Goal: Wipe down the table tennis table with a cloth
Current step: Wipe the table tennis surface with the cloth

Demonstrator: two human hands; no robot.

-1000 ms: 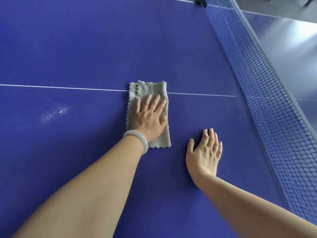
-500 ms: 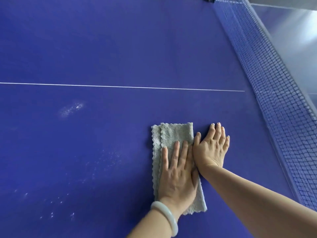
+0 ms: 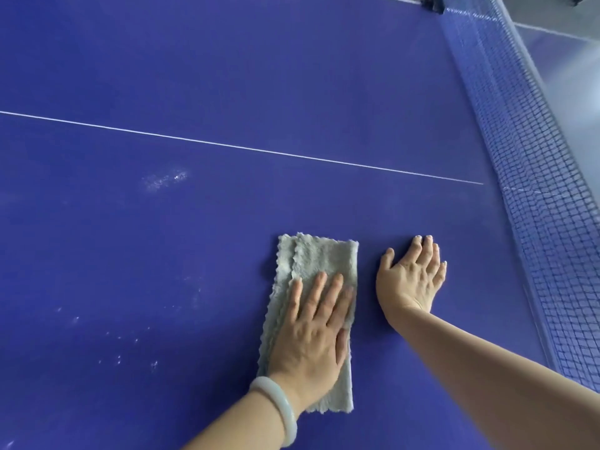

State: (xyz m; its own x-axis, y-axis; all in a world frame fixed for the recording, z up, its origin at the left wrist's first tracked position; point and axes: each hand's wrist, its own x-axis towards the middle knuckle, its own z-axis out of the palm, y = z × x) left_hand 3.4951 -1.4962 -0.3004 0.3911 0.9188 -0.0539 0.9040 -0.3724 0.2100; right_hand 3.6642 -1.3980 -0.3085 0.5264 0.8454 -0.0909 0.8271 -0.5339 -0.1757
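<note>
A folded grey-green cloth (image 3: 319,258) lies flat on the blue table tennis table (image 3: 227,76), below the white centre line (image 3: 246,147). My left hand (image 3: 313,329), with a pale bangle on the wrist, presses flat on the near half of the cloth with straight fingers. My right hand (image 3: 410,279) rests flat on the bare table to the right of the cloth, a small gap apart from it.
The net (image 3: 532,177) runs along the right side from the far post (image 3: 433,3) toward me. A whitish smudge (image 3: 165,180) sits left of centre, and scattered white specks (image 3: 130,349) lie at the lower left.
The cloth and my left hand slid back from the centre line toward me, then shifted a little left. My right hand, touching the cloth half a second ago, now lies apart from it.
</note>
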